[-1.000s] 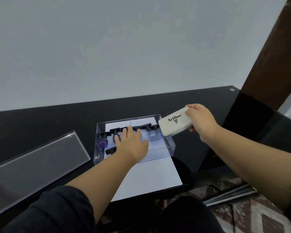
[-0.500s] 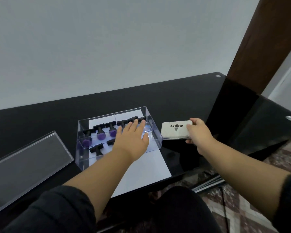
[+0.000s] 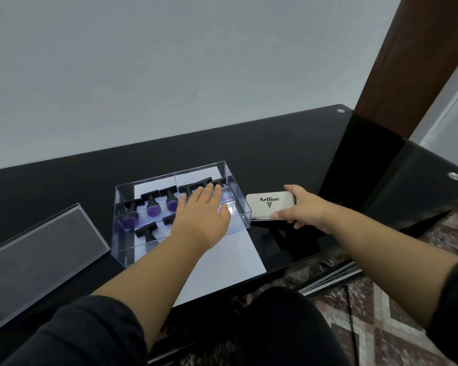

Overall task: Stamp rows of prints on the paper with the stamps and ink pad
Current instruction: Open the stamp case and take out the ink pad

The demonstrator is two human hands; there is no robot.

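Observation:
A clear plastic box stands on a white sheet of paper and holds several black-handled stamps with purple heads. My left hand lies flat over the box's right half, fingers apart, holding nothing. To the right of the box a white ink pad case marked Artline rests on the black table, lid closed. My right hand grips its right end.
The box's clear lid lies flat on the black table to the left. A dark wooden post rises at the table's right end. The table's front edge runs close to my knees; patterned floor shows at the right.
My right hand has brought the ink pad case down from above the box's right end and set it on the table beside the box. My left hand stays over the box.

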